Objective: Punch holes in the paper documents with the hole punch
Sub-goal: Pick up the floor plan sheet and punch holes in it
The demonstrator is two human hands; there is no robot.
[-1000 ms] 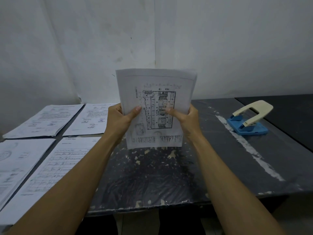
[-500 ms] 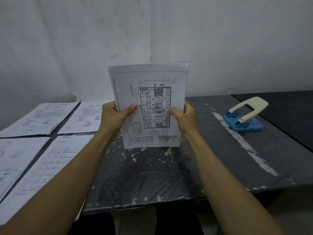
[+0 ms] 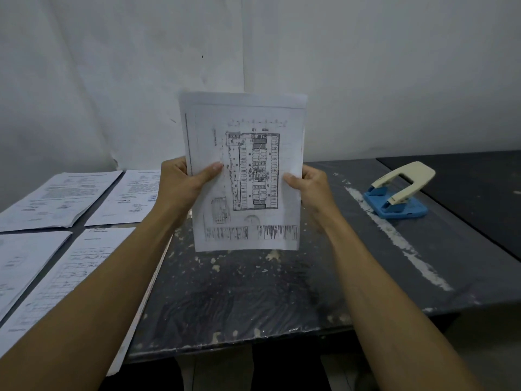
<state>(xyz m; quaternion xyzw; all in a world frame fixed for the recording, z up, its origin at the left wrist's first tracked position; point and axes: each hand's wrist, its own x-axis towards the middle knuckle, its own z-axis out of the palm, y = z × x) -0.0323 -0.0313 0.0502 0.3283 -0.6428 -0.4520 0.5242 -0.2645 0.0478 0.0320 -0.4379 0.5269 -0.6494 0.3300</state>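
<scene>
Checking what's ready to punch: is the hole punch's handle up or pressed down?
Up. The cream handle slants above the blue base, nothing touching it.

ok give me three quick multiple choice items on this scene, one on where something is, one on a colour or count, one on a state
1. Where is the hole punch?
A. on the table, to the right of the held papers
B. among the sheets on the left
C. in the right hand

2. What colour is the hole punch's base?
A. red
B. blue
C. black

3. How is the stack of papers held?
A. flat on the table
B. upright, a hand at each side edge
C. slid into the punch

Answers:
1 A: it sits on the dark table, untouched.
2 B: blue base under a cream handle.
3 B: the left hand and right hand grip its sides above the table.
</scene>
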